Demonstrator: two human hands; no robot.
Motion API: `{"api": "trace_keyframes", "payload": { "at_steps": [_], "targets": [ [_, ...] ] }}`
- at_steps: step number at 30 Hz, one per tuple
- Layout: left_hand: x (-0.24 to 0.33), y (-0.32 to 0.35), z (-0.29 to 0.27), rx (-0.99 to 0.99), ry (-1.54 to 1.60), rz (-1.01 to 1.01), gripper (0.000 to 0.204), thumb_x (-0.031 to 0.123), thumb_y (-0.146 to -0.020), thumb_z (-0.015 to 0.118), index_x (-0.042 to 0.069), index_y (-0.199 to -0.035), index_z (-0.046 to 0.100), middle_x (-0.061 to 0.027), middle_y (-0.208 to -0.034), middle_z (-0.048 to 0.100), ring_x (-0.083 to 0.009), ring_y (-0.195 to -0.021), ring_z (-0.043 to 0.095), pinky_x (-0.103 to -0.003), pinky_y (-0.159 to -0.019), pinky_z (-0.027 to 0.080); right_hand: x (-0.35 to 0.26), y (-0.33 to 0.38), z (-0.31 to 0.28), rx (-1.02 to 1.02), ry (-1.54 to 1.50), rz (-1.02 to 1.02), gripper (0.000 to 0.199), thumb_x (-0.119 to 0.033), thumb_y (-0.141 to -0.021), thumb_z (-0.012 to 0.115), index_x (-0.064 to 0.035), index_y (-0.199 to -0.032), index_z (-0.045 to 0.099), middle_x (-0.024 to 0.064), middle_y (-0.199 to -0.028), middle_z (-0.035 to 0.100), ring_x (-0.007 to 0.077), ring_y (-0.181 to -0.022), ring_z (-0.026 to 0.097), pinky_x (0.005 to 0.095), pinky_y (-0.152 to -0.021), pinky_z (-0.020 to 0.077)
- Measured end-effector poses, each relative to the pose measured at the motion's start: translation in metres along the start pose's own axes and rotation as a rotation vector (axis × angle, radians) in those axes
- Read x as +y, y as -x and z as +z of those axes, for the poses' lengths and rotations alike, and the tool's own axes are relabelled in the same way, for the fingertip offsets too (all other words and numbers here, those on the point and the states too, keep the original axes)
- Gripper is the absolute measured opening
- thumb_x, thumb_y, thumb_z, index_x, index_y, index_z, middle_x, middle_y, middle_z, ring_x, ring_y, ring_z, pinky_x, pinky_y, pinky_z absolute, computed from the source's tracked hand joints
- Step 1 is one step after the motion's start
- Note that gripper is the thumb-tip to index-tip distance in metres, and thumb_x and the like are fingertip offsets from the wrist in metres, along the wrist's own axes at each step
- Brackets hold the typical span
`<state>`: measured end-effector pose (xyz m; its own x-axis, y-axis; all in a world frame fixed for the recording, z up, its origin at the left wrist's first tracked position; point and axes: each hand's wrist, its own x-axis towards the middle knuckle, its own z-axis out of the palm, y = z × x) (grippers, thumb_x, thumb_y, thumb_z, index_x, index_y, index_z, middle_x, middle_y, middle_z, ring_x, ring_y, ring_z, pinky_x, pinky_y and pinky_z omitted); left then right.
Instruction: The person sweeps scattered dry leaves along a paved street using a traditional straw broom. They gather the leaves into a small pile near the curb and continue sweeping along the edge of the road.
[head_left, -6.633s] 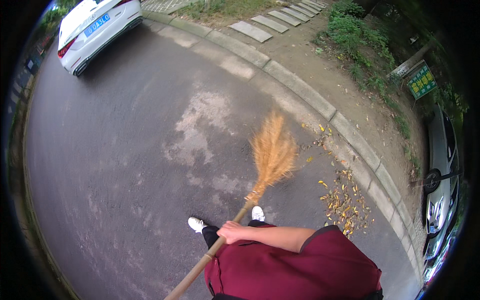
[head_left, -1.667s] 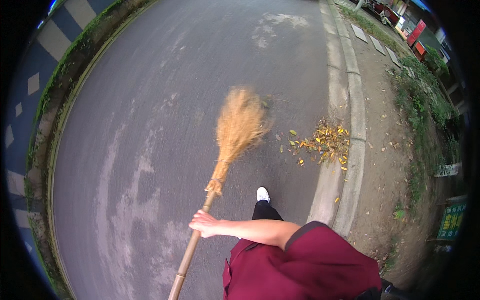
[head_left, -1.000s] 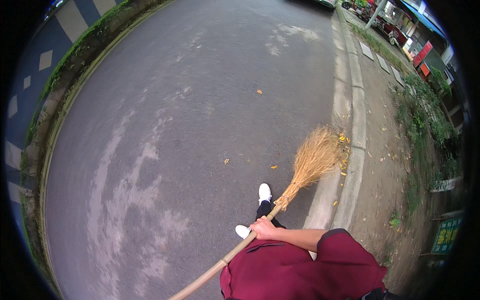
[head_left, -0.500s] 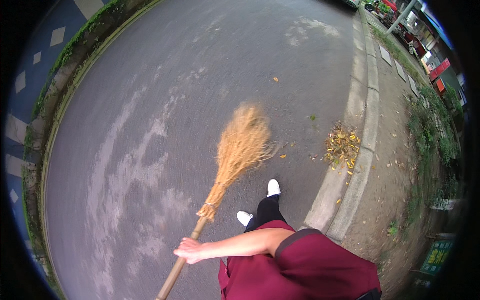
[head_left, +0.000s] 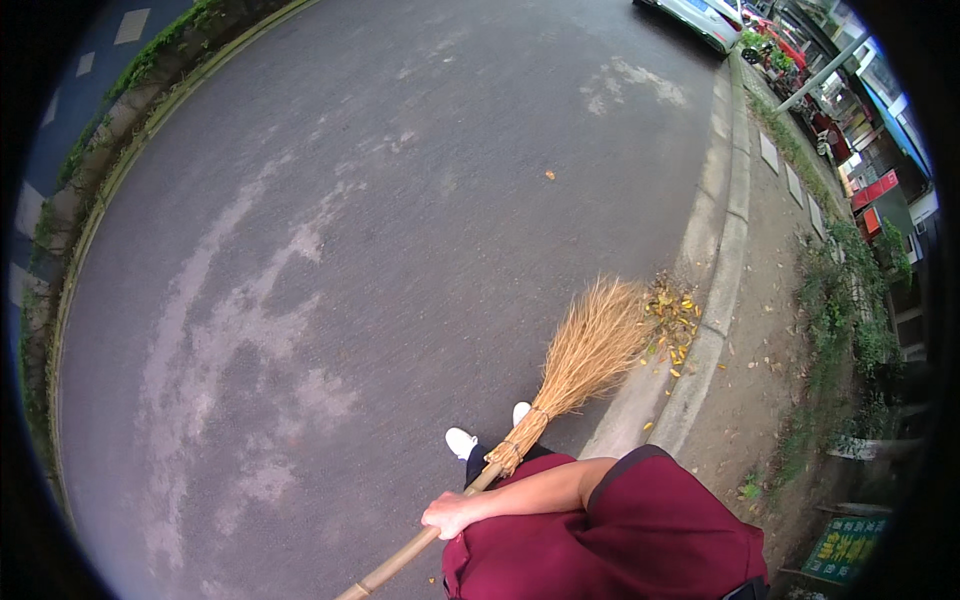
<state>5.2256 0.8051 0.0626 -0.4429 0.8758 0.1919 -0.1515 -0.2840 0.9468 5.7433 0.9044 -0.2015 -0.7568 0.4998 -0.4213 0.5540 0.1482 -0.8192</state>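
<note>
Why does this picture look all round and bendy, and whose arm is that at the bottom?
There is no machine here. A person wears a small camera on their head, and it looks down at their own body. Its very wide lens bends straight lines, so the road seems to curve. The arm coming in from the bottom is that person's own. Its hand, the right hand, is wrapped around the pole of a straw broom. The other hand cannot be seen. The broom's bristles rest on the road beside a heap of yellow leaves against the curb. You can also see white shoes, a dark red shirt, and a white car far up the road.
</note>
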Motion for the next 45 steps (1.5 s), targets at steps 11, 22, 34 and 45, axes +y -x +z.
{"api": "trace_keyframes", "payload": {
  "at_steps": [11,22,34,45],
  "targets": [
    [-0.121,0.038,0.248,0.245,-0.411,-0.012,0.017,0.019,-0.087,0.052,0.01,-0.073,0.05,-0.001,-0.063,0.043,-0.0169,-0.063,0.045,-0.027,-0.067,0.04,0.172,-0.054,-0.185,0.868,0.524,0.174,0.008,-0.018,-0.061,0.065,-0.013,-0.062,0.058,0.008,-0.058,0.055,0.0292,-0.065,0.058,0.0433,-0.064,0.0463],
    [-0.183,-0.081,0.336,-0.114,0.165,-0.311,0.025,0.023,-0.091,0.048,0.011,-0.068,0.046,0.0026,-0.058,0.034,-0.0121,-0.057,0.038,-0.03,-0.061,0.039,0.201,0.061,-0.157,0.698,0.379,0.557,0.02,-0.032,-0.064,0.066,-0.0136,-0.068,0.059,0.0052,-0.07,0.06,0.0263,-0.076,0.06,0.0409,-0.073,0.0429],
    [-0.327,-0.325,0.565,-0.825,0.524,-0.579,0.034,0.013,-0.096,0.04,0.015,-0.063,0.034,0.0034,-0.048,0.029,-0.0044,-0.038,0.024,-0.02,-0.041,0.031,0.172,0.139,-0.16,0.765,-0.314,0.649,0.025,-0.031,-0.07,0.064,-0.0108,-0.085,0.066,0.0162,-0.081,0.065,0.0346,-0.081,0.063,0.0466,-0.069,0.0493],
    [-0.354,-0.266,0.915,-0.887,0.526,-0.491,0.015,0.014,-0.091,0.041,0.012,-0.076,0.042,0.0072,-0.043,0.031,-0.0042,-0.032,0.027,-0.021,-0.032,0.028,0.346,0.201,-0.322,1.122,-0.185,0.994,0.016,-0.019,-0.068,0.061,-0.0087,-0.08,0.063,0.0159,-0.08,0.064,0.0358,-0.081,0.061,0.0459,-0.072,0.0472]
  ]
}}
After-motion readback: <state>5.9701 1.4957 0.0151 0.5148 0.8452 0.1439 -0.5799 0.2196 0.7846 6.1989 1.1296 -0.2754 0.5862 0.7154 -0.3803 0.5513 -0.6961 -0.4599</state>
